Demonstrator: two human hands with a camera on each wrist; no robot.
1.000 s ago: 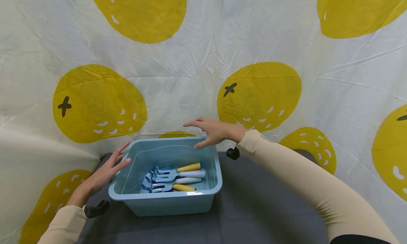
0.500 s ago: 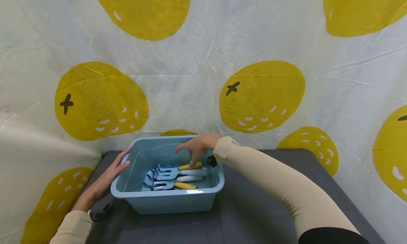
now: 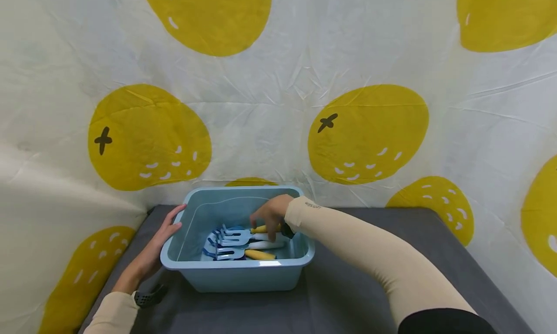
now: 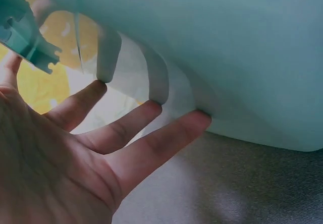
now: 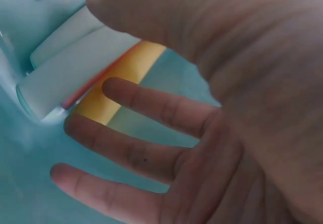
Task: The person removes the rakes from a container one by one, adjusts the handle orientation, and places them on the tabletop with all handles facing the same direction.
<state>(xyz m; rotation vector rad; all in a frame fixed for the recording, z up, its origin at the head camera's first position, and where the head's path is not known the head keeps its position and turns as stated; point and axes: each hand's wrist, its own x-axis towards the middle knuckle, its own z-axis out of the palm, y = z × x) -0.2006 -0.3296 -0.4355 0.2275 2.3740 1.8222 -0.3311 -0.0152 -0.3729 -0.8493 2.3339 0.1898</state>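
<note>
Right hand (image 3: 271, 212) has dropped from over the far right rim into the blue bin (image 3: 237, 278) since a second ago.
Head: forks (image 3: 261, 254) lie in bin, handles pointing right, right hand over them; left hand (image 3: 158, 239) at bin's left side. Left wrist: fingers straight, spread, tips touching bin's outer wall. Right wrist: fingers extended, apart, thumb by white handles (image 5: 75, 72); can't tell if touching.
</note>
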